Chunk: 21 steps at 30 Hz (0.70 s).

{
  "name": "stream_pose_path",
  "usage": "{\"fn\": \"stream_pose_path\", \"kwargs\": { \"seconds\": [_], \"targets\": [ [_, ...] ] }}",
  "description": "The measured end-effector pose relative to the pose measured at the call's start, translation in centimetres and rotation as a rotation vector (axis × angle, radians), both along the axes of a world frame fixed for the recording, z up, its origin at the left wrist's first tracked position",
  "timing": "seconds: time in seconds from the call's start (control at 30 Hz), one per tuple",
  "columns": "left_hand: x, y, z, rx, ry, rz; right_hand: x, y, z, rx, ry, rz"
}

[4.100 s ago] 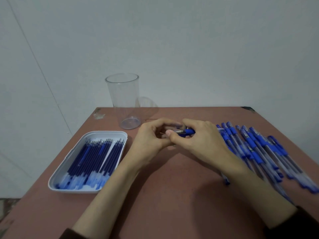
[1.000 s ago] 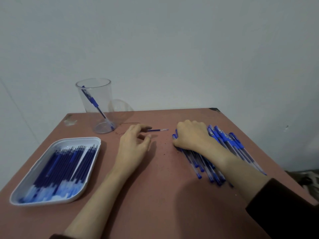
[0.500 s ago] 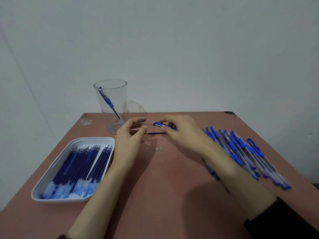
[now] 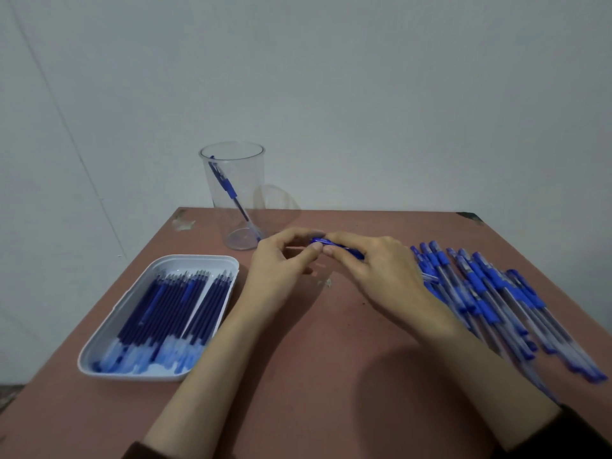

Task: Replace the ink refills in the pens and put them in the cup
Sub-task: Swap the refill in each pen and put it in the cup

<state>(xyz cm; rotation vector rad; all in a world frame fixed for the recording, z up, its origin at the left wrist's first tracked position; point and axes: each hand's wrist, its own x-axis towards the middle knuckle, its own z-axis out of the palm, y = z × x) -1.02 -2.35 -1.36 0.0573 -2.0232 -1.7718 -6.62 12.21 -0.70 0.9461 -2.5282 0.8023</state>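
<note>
Centrally, pen (image 4: 323,242) between grips: left hand (image 4: 281,270) pinching end, right hand (image 4: 381,270) pinching barrel.

left hand (image 4: 278,270): fingers pinch pen (image 4: 319,241) end | right hand (image 4: 381,270): fingers curled round pen, palm down

You are wearing a dark long-sleeved top. Its left sleeve (image 4: 142,452) is showing brownish-black at the bottom edge; its right sleeve (image 4: 586,435) is looking darker. Both are leaving your forearms, left hand (image 4: 278,265) and right hand (image 4: 381,270) uncovered.
</note>
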Motion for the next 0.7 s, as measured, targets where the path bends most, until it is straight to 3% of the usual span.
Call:
{"fn": "stream_pose_path", "kwargs": {
  "seconds": [0.3,0.47,0.7],
  "targets": [
    [-0.1,-0.5,-0.4,-0.084,-0.118,0.077,-1.0,1.3,0.3,0.099,-0.028,-0.149],
    [0.4,-0.4,-0.3,-0.289,-0.284,-0.155,-1.0,1.2,0.6,-0.108,-0.046,-0.106],
    [0.8,-0.7,-0.2,-0.523,-0.374,-0.463,-0.7,1.1,0.4,-0.175,-0.076,-0.033]
  ]
}}
